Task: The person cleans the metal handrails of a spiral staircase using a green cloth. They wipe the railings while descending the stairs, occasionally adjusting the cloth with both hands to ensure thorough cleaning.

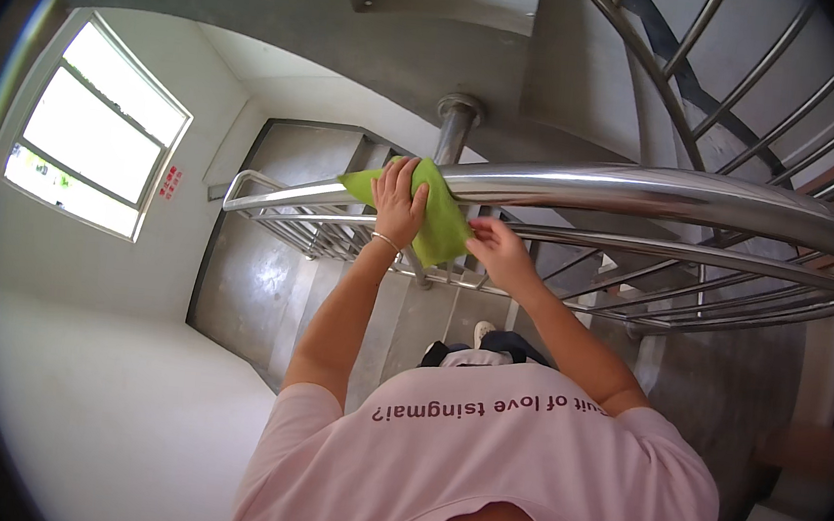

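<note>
A bright green cleaning cloth (439, 221) is draped over the thick, polished metal handrail (616, 192) of a staircase. My left hand (398, 203), with a thin bracelet at its wrist, lies over the cloth and presses it around the rail. The cloth's near part hangs down on my side of the rail. At that hanging edge, my right hand (499, 253) pinches the cloth between thumb and fingers, just below the handrail. The underside of the cloth against the metal is hidden.
Thinner metal bars (685, 254) run below the handrail. Behind it a metal post (457, 130) meets the stair underside. Stair steps (412, 312) descend leftward to a landing (252, 268). A window (97, 128) is set in the left wall, beside red writing (171, 183).
</note>
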A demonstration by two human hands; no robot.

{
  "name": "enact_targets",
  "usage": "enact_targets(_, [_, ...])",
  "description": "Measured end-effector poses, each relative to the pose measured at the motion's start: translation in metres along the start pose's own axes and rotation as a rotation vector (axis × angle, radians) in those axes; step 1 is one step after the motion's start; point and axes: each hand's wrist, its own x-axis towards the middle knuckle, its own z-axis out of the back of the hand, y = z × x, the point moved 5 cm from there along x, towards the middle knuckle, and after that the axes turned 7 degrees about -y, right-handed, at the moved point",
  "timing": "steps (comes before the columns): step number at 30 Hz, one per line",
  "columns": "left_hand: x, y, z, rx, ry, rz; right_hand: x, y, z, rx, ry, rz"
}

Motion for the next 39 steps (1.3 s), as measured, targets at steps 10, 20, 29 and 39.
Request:
enact_targets(10, [0.061, -0.287, -0.020, -0.339, 0.039, -0.533, -0.048, -0.045, 0.112, -0.218, -0.007, -0.278])
enact_targets(20, [0.033, -0.108, -0.005, -0.138, 0.080, -0.360, -0.071, 0.219, 0.168, -0.559, -0.694, 1.282])
enact_targets(29, [0.058, 0.091, -0.101, -0.473, 0.424, 0.619, -0.042, 0.227, 0.181, -1.184, -1.041, 1.502])
enact_targets(39, [0.041, -0.073, -0.022, 0.074, 0.323, -0.078, -0.044, 0.223, 0.185, -1.246, -0.968, 1.466])
